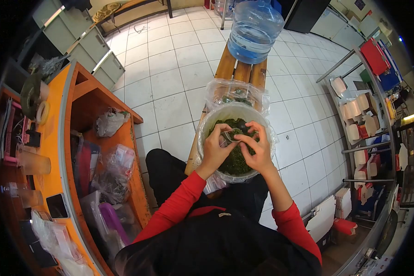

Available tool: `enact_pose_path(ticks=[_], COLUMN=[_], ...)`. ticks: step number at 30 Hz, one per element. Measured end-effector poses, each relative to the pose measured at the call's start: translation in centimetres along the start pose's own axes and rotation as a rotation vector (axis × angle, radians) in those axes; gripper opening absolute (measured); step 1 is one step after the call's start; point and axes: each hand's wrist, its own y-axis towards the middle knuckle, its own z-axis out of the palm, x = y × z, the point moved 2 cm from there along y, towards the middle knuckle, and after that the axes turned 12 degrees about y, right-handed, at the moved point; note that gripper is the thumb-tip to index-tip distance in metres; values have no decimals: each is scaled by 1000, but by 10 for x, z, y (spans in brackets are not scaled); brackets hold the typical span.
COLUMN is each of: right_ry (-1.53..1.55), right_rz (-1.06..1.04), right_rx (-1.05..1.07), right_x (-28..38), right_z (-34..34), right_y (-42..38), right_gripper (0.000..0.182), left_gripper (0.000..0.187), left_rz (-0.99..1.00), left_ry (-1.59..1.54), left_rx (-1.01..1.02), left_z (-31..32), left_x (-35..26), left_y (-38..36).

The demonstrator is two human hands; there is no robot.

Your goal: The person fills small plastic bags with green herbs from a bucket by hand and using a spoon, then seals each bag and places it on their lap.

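Over a white bucket [200,138], my left hand [215,148] pinches a small clear plastic bag [227,136]. Facing it, my right hand [258,152] has thumb and fingers pressed together at the bag's edge. Something green shows through the bag. Chopped green herbs [237,164] lie in the bucket below both hands. The bucket stands on a wooden bench [224,64] between my knees. Just behind the bucket lies a larger clear plastic bag [216,92] with dark green contents.
A big blue water bottle [255,32] stands at the bench's far end. To my left is an orange counter [60,133] with cups, a phone [57,205] and plastic bags on its shelves. A metal rack [370,142] with cartons stands to the right.
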Motion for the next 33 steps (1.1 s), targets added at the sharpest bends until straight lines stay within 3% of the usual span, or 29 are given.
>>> enact_pose_path(ticks=[2, 4, 7, 9, 10, 13, 19, 25, 31, 33], right_ry=[-60, -51, 82, 192, 527, 791, 699, 814, 499, 611], right_rz=[-76, -76, 46, 126, 380, 574, 461, 547, 371, 453], right_rx=[-43, -62, -101, -198, -337, -466, -406, -420, -496, -418], right_x=[-2, -5, -12, -13, -11, -14, -19, -9, -19, -18], right_z=[0, 1, 1, 2, 8, 15, 21, 19, 20, 20], right_y=[2, 4, 2, 0, -3, -3, -14, -6, -16, -13], right_gripper=[22, 19, 15, 13, 8, 8, 7, 5, 10, 9], left_gripper=[65, 65, 50, 34, 16, 18, 13, 15, 11, 9], left_rz=[10, -54, -194, -184, -222, -326, -207, -243, -216, -218], left_ry=[14, -12, -228, -525, -598, -732, -570, -653, -594, -623], left_rx=[-169, -146, 93, 136, 89, 62, -20, 21, 80, 57], left_z=[-3, -12, -19, -10, -10, -11, -9, -15, -13, -15], left_x=[-18, -31, -22, -5, -6, -12, -13, -9, -13, -14], left_y=[1, 4, 0, 2, 0, 0, -5, 0, -4, -2])
